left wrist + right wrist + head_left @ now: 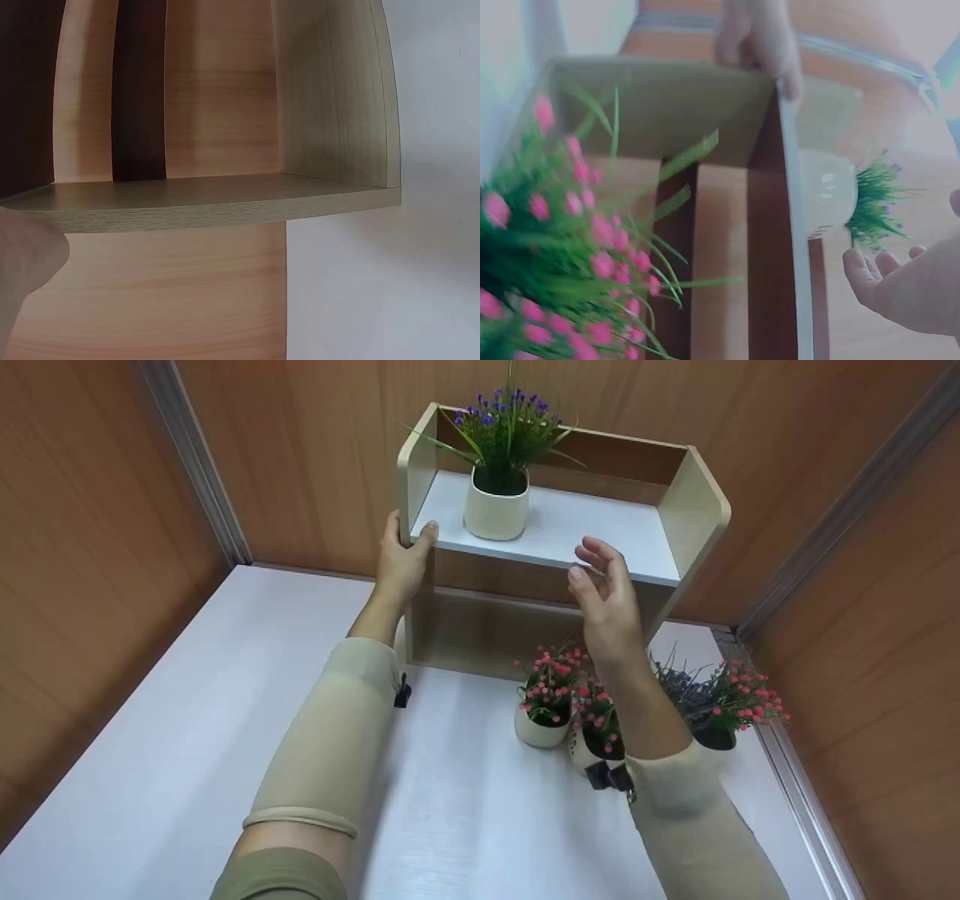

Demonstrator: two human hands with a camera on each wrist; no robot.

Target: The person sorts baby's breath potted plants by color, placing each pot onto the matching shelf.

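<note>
The wooden shelf (562,532) stands on the white bench (187,720) against the back wall, its long axis running left to right. The left hand (401,562) grips the shelf's left side panel, thumb curled over the front edge. The right hand (607,600) hovers just before the shelf's front edge, fingers relaxed and apart, holding nothing. A purple-flowered pot (496,502) sits on the shelf's left half. Below the shelf, the right forearm partly hides pink-flowered pots (541,709); their number is unclear.
</note>
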